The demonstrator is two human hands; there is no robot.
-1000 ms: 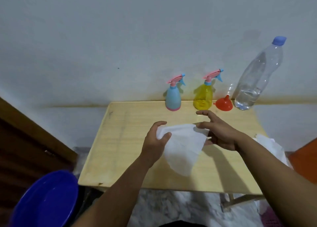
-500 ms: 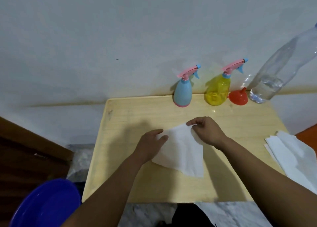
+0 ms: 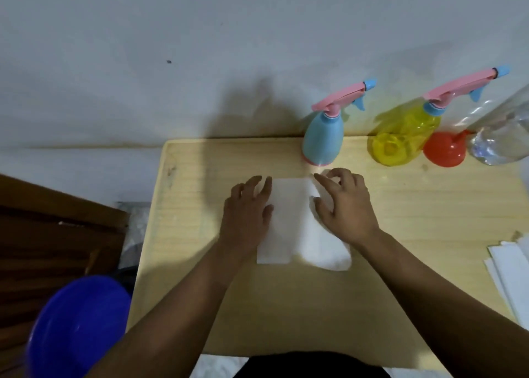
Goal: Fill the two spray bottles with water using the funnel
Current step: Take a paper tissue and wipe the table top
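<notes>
Left of the fingers, off the table edge, a blue basin [image 3: 77, 323] sits low and well clear. On the wooden table [image 3: 200, 263] the left hand [image 3: 246, 217] lies flat, fingers spread, resting on the left side of a white paper towel [image 3: 289, 223]. The right hand [image 3: 343, 209] rests on the towel's right side, fingers spread and slightly curled, grasping nothing.

Beyond the right fingertips, near but apart, stands the blue spray bottle [image 3: 323, 140], upright, pink trigger head fitted. Further right, well apart from both hands, stand the yellow spray bottle [image 3: 400, 140], the red funnel [image 3: 443, 151] mouth-down just beside it, and the clear water bottle [image 3: 503, 137], partly out of frame. A stack of white paper [image 3: 509, 274] lies at the right edge.

Assessment: filling has not begun; both spray heads remain on.

Risks: a forward reach from the right hand could knock the light, apparently empty blue spray bottle. The funnel's narrow spout may tip in a bottle neck if unsupported, spilling water. The towel covers only the centre; spills near the back row would go unprotected.
</notes>
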